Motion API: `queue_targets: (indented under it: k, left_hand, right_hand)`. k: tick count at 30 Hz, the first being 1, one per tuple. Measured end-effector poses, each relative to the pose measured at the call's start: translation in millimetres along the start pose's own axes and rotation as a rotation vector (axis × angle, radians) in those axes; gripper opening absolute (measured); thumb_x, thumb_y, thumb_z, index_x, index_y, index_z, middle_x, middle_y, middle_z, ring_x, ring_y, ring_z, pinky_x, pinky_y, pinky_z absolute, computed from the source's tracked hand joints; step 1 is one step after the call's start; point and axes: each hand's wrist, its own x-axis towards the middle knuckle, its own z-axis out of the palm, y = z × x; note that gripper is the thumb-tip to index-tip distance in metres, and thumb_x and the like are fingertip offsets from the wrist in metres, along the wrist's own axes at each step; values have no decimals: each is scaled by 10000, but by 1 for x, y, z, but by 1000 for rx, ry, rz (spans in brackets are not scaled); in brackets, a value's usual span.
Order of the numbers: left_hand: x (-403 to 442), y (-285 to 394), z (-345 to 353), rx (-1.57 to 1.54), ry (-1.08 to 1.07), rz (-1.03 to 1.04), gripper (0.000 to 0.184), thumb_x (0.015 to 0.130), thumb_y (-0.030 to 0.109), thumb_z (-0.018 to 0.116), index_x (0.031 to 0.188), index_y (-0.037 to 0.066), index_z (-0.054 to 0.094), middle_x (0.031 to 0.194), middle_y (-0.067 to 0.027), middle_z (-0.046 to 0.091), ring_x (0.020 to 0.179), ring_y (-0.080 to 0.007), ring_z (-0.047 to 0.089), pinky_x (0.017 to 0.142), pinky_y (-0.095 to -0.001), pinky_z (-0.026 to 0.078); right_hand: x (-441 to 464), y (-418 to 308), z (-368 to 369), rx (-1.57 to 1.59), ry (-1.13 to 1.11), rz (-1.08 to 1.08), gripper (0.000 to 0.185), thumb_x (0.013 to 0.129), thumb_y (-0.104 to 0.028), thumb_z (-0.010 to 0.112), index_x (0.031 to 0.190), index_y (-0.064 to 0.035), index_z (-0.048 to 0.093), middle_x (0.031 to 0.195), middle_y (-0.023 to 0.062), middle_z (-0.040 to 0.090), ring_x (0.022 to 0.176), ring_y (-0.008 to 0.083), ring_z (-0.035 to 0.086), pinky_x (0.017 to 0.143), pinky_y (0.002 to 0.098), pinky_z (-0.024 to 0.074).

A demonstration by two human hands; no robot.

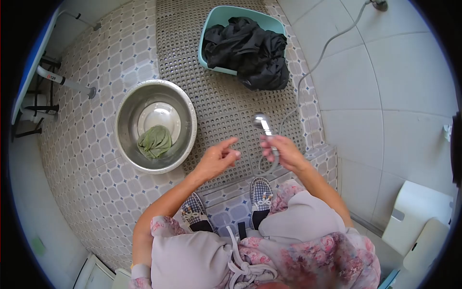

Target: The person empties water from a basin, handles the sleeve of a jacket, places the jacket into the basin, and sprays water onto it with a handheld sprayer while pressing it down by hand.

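Observation:
My right hand (285, 152) is wrapped round the handle of a silver shower head (263, 123), whose grey hose (314, 66) loops down from the wall. My left hand (219, 158) hangs in the air to its left, index finger stretched out and nothing in it. Left of that hand stands a round metal basin (187, 136) with a crumpled green cloth (155, 141) on its bottom. Farther off, a light teal tub (204, 45) holds a heap of black fabric (250, 50), part of which hangs over the near rim.
A perforated grey mat (175, 62) covers part of the tiled floor. Near my shoes (261, 193) runs a low tiled step (315, 161). White pipes (65, 79) are at the left, and a white dispenser (414, 214) is on the right.

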Motion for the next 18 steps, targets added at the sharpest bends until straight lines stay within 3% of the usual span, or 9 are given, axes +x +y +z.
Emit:
queue_targets:
  k: [1,2,5,9,15,18]
  left_hand:
    - [-1,-3,-10,5,26,-28,494,955,199,560,1403,36,427,958,-73,682,763,-102,609,703,-251,516]
    - [-4,0,-18,0,100,-22,359,947,184,558,1263,16,557,918,-54,677,745,-86,596,669,-232,497]
    - [-6,-15,-42,-80,334,-34,372,902,113,541,1239,-44,544,872,-73,677,693,-97,589,649,-237,495]
    - [-13,-24,-58,-127,408,-43,318,926,142,546,1207,-7,561,885,-39,664,701,-85,575,653,-228,481]
    - [-17,-32,-54,-225,406,-56,301,931,138,545,1193,-8,567,879,-47,663,697,-89,579,645,-230,486]
    - [-16,-31,-51,-221,423,-80,300,932,134,547,1194,-12,565,877,-54,663,690,-92,580,639,-228,488]
  right_hand:
    - [-6,4,-32,50,40,-20,370,967,-274,560,1214,1,552,931,40,611,709,116,586,587,237,486]
    - [-14,9,-60,101,73,-30,383,963,-284,564,1227,-6,550,881,19,597,685,102,565,564,224,468]
    - [-49,28,-123,203,354,-206,411,970,-350,546,1237,-37,548,744,-48,480,603,63,450,505,198,351]
    - [-96,69,-218,364,351,-264,431,980,-382,528,1275,-68,527,728,-63,460,571,50,406,478,195,315]
    - [-127,117,-257,162,762,-193,331,957,-395,568,1063,-84,610,701,-39,518,512,58,427,424,217,308]
    - [-138,145,-295,-242,861,18,290,927,-386,603,928,-97,626,622,-25,542,463,69,448,414,225,352]
